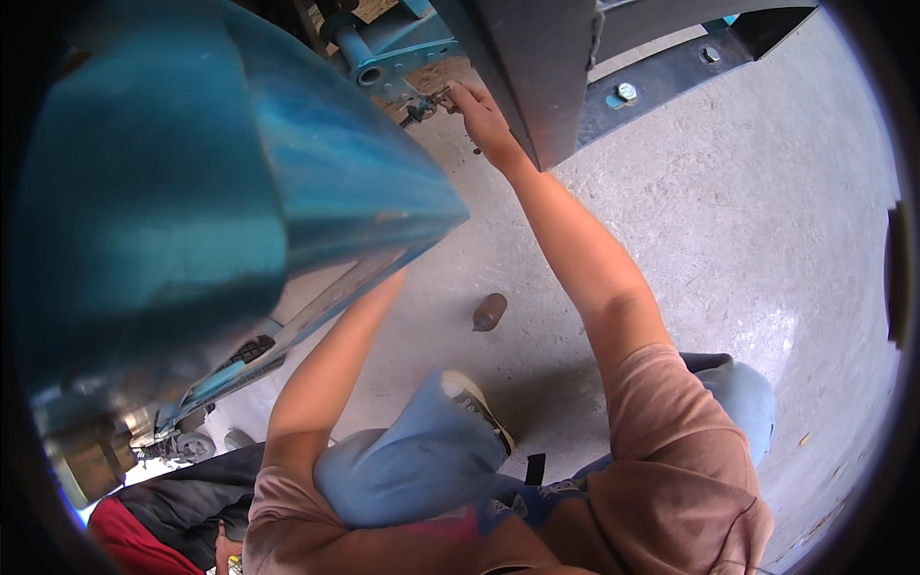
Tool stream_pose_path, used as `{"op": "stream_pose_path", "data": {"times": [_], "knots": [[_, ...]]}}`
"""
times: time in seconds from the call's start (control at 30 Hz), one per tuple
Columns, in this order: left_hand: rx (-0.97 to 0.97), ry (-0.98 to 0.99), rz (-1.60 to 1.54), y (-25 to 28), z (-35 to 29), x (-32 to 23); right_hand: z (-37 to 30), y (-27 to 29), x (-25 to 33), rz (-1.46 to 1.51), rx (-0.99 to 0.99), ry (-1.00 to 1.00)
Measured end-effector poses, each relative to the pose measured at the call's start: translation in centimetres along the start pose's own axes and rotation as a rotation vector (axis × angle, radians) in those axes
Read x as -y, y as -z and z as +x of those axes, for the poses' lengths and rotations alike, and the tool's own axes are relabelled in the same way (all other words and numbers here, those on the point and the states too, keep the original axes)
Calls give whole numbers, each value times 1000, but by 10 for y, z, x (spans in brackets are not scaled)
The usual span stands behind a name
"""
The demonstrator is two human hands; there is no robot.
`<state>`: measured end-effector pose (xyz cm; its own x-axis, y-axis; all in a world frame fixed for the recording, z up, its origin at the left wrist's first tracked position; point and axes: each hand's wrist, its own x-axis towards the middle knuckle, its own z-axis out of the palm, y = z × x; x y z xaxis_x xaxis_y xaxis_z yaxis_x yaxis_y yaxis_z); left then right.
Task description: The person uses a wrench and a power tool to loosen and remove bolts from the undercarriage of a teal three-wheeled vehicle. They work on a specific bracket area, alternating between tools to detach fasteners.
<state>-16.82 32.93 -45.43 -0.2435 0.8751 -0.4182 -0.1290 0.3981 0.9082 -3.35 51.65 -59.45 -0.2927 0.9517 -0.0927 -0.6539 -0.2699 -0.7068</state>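
My right hand [475, 113] reaches up past the dark metal post, its fingers closed on a small metal fitting [439, 99]. That fitting sits at the lower edge of a blue bracket [398, 62] with a round hole. What exactly the fitting is, I cannot make out. My left forearm [335, 359] goes up behind a large teal metal panel [355, 163], which hides the left hand completely. The panel's pointed corner lies between my two arms.
A dark metal post [541, 86] and a bolted plate [661, 86] stand at the upper right. On the concrete floor [747, 230] lies a small brown bottle [490, 311], near my shoe [470, 393]. Another person's dark clothing [172, 508] shows at the lower left.
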Motion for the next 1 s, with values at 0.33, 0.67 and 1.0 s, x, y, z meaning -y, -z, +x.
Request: {"op": "stream_pose_path", "data": {"times": [0.33,0.67,1.0], "knots": [[-42,-133,272,-2,-4,3,-4,-34,1,-324,-260,151],[2,-138,296,12,-3,8,3,-34,-3,-297,-251,195],[-17,-148,256,10,-9,10,10,-28,7,-406,-166,108]]}}
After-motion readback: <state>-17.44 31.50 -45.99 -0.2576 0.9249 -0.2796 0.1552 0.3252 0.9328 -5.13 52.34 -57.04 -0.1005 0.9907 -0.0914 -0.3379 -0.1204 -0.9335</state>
